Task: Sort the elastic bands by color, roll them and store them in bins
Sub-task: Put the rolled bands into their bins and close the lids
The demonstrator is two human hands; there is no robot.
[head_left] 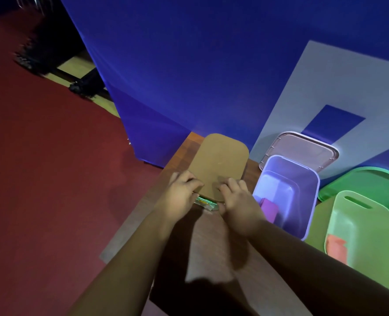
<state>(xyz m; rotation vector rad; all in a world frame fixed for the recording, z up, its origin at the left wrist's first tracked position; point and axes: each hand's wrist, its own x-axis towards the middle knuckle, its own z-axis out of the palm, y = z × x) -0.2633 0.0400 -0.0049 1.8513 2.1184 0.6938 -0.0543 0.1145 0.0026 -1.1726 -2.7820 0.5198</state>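
Fingers (192, 181) of the left hand (181, 195) curl on the near corner of the flat brown round-cornered board (220, 158). The right hand (241, 202) bends over its edge, grip unclear. Just beneath both sets of fingertips lies the stack of green elastic bands (206, 202), its long axis pointing from one hand to the other, equally near both.

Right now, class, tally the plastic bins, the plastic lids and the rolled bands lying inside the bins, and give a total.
Bins: 2, purple bin, green bin
Lids: 2, pale lid, green lid
Rolled bands: 2, purple roll, orange roll
Total: 6
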